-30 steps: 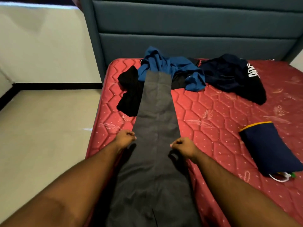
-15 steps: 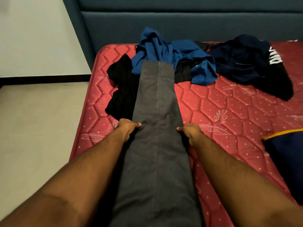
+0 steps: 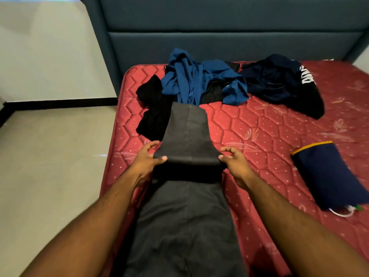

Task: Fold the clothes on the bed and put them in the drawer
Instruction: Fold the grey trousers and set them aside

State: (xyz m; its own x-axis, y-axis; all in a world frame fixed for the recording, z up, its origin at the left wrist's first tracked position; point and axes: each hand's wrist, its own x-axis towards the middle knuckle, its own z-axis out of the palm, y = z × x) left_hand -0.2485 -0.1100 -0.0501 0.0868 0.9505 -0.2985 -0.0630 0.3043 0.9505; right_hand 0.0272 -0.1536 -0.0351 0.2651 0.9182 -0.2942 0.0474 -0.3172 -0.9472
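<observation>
Dark grey trousers (image 3: pixel 185 226) lie lengthwise on the red mattress (image 3: pixel 259 136), their far leg end raised in a fold across the middle. My left hand (image 3: pixel 147 160) pinches the left edge of that fold, and my right hand (image 3: pixel 233 162) pinches the right edge. Beyond the trousers a blue garment (image 3: pixel 199 80) is heaped near the headboard. A black garment (image 3: pixel 153 108) sits to its left and a dark navy one with white lettering (image 3: pixel 283 84) to its right. No drawer is in view.
A navy pouch with a yellow rim (image 3: pixel 327 174) lies on the mattress at the right, a white cord at its near end. The teal padded headboard (image 3: pixel 219 37) closes off the far side. Pale floor (image 3: pixel 50 166) runs along the bed's left edge.
Both hands took hold of the trousers at mid-length and lifted the cloth, so a raised fold now stands where the trousers lay flat. The far leg end has drawn closer to me.
</observation>
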